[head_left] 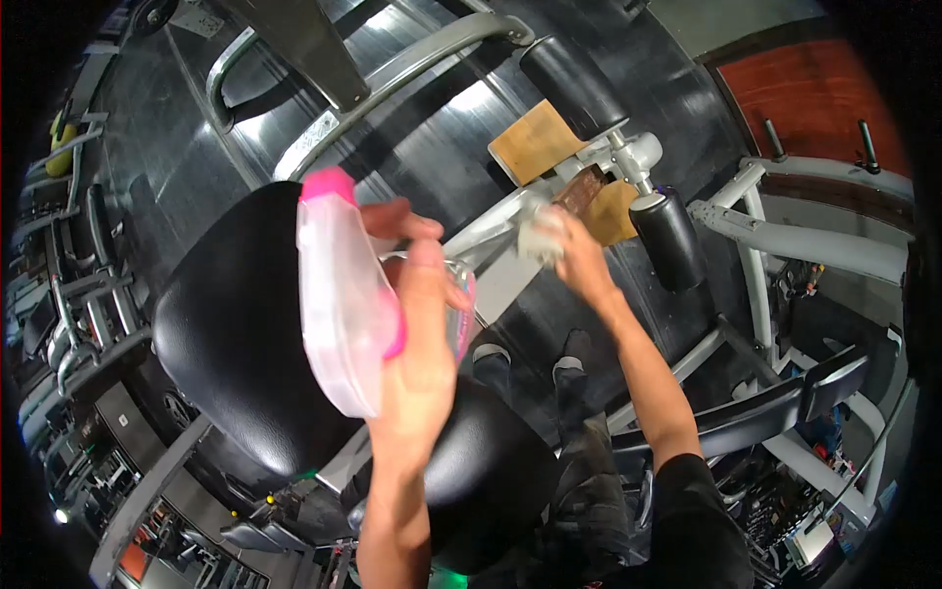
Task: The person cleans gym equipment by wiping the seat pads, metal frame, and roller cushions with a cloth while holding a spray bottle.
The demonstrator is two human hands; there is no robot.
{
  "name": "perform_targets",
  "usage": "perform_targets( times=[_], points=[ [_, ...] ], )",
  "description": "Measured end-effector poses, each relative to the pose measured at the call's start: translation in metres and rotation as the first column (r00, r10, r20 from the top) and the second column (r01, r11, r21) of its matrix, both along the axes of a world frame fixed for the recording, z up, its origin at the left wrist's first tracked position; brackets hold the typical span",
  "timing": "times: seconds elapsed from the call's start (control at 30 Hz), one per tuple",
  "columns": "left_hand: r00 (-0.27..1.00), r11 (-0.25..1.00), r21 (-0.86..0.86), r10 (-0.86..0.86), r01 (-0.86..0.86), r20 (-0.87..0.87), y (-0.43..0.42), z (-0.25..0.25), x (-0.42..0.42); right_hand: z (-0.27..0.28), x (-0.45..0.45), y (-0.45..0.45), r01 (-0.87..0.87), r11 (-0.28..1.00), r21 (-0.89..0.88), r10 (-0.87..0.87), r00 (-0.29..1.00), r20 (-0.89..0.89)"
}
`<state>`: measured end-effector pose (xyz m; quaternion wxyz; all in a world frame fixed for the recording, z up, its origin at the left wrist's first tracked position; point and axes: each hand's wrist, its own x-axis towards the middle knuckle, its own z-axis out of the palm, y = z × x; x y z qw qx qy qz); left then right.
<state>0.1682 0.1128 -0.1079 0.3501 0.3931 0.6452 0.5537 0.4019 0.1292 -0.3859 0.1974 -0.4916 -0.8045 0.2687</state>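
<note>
My left hand (422, 363) is wrapped around a spray bottle (339, 285), close to the camera. Its sprayer head is whitish and translucent with a pink nozzle, and part of a clear body shows past my fingers. Farther out, my right hand (579, 257) presses a pale cloth (538, 236) against the light grey metal frame (505, 280) of an exercise machine. The cloth is slightly blurred. Just beyond it are a brown block (581, 191) and tan footplates (535, 142). Black foam rollers (574, 86) are mounted at that end.
A black padded seat (235, 334) lies below and left of the spray bottle, with another black pad (481, 471) nearer my body. Grey machine frames (814, 245) stand to the right. A curved metal bar (422, 59) crosses above the dark floor. My feet (572, 348) are between the machine parts.
</note>
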Motion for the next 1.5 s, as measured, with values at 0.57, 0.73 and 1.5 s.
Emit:
perform_targets(
  times=[0.57,0.73,1.5],
  points=[
    [0.990,0.998,-0.021,-0.055,0.053,-0.133,-0.005,-0.019,0.014,-0.013,0.025,-0.011,0.108,0.992,-0.062,-0.115,0.985,-0.127],
    [0.981,0.995,-0.018,-0.103,0.102,-0.167,-0.006,-0.025,0.021,-0.020,-0.009,-0.006,0.238,0.970,0.056,-0.230,0.966,-0.121],
    [0.962,0.973,-0.096,-0.223,0.210,-0.160,-0.007,-0.038,0.039,-0.094,-0.043,-0.034,0.544,0.165,-0.823,-0.902,-0.253,-0.349]
  ],
)
